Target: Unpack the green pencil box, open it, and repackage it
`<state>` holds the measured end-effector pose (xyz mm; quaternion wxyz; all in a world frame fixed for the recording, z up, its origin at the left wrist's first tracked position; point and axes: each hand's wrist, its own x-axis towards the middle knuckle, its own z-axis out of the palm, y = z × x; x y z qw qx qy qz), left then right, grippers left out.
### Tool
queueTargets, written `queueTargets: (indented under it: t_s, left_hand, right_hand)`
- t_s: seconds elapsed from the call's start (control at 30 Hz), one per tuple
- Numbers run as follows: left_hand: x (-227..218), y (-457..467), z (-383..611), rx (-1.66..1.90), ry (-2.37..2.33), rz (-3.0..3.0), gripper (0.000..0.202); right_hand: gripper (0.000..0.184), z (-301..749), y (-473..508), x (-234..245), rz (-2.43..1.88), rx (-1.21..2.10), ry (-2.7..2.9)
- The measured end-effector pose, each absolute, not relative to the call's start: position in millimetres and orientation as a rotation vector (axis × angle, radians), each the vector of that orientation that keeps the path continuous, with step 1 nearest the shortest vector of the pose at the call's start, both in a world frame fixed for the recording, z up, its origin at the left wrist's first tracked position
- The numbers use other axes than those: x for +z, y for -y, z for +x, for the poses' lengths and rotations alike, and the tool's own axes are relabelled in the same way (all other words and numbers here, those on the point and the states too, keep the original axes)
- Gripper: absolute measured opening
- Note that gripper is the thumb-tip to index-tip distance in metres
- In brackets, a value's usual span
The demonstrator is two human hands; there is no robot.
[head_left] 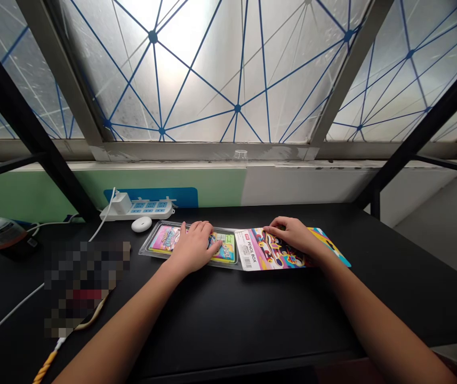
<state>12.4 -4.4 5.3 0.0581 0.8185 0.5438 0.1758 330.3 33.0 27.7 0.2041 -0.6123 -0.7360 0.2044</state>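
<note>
A colourful pencil box [163, 238] lies in a clear plastic tray [146, 248] on the black desk. My left hand [193, 244] rests flat across its middle, fingers spread, covering part of the printed lid. Joined to the tray's right side is a bright printed card [252, 255] with a barcode and the words "PENCIL BOX". Over the card's upper edge my right hand [294, 236] is bent, thumb and fingers closed on it. The card's right end, yellow and blue, shows beyond my wrist.
Behind the tray sit a white power strip [152, 209] with a plugged-in charger [121, 204] and a round white case [141, 224]. A bottle [0, 234] stands far left. A blurred object [86, 288] with a cable lies left of my forearm. Black metal bars [376, 205] frame the desk.
</note>
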Motion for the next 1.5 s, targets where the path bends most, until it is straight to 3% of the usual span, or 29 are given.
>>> queueTargets:
  t_s: [0.2, 0.4, 0.67, 0.8, 1.0, 1.3, 1.5]
  left_hand:
    - [11.9, 17.1, 33.1, 0.664, -1.657, 2.319, 0.018]
    - [25.5, 35.8, 50.9, 0.874, -1.338, 2.062, 0.028]
    - [23.8, -15.3, -15.6, 1.265, -1.369, 1.772, 0.027]
    - [5.6, -32.4, -29.3, 1.258, -1.362, 1.638, 0.038]
    - [3.1, -30.5, -20.4, 1.233, -1.318, 1.592, 0.045]
    - [10.0, -23.1, -29.2, 1.09, -1.421, 1.93, 0.036]
    - [12.1, -17.9, -35.0, 0.875, -1.517, 2.258, 0.027]
  right_hand:
    - [0.04, 294.2, -20.6, 15.0, -1.692, 0.566, 2.02]
    - [0.042, 282.0, -16.1, 8.0, -1.666, 0.63, 2.059]
    - [0.048, 318.8, -28.9, 16.9, -1.667, 0.777, 2.167]
    - [0.052, 323.8, -26.7, 22.5, -1.662, 0.79, 2.236]
    - [0.058, 298.0, -33.7, 27.1, -1.673, 0.485, 2.477]
    - [0.046, 156.9, -35.8, 31.1, -1.401, 0.401, 2.721]
    - [0.048, 180.3, -32.8, 32.6, -1.415, 0.359, 2.648]
